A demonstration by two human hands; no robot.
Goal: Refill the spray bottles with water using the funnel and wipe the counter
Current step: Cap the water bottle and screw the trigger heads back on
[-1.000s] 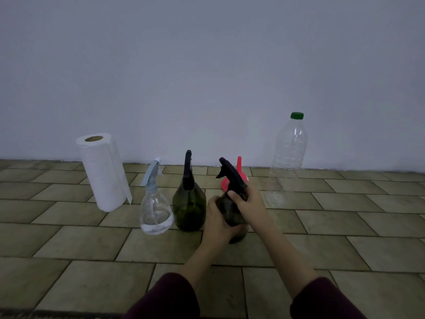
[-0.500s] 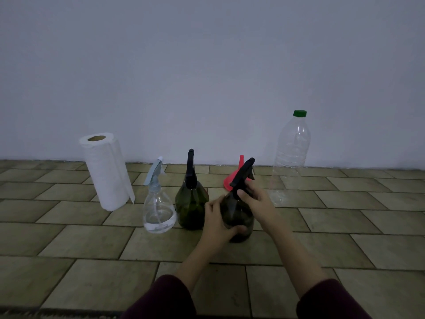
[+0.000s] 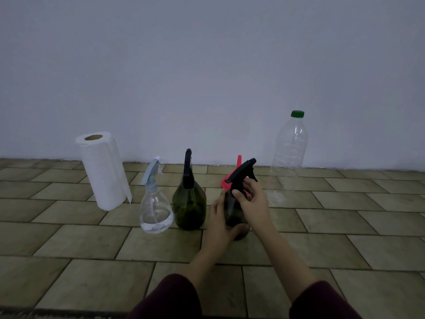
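Head view: nearest, our left hand [image 3: 222,223] wraps the dark round spray bottle [image 3: 234,211] standing on the tiled counter [image 3: 92,240]; our right hand [image 3: 250,198] pinches its black trigger head [image 3: 241,174]. Behind stands the red plastic funnel [image 3: 231,177]. If we twist carelessly, the bottle may tip.

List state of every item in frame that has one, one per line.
Dark spray bottle with black trigger head: upright, gripped by both hands.
Left hand: holds its body.
Right hand: grips its neck.
Green spray bottle: upright, capped.
Clear spray bottle: little water.
Clear green-capped plastic bottle: upright, capped.
White paper towel roll: upright.
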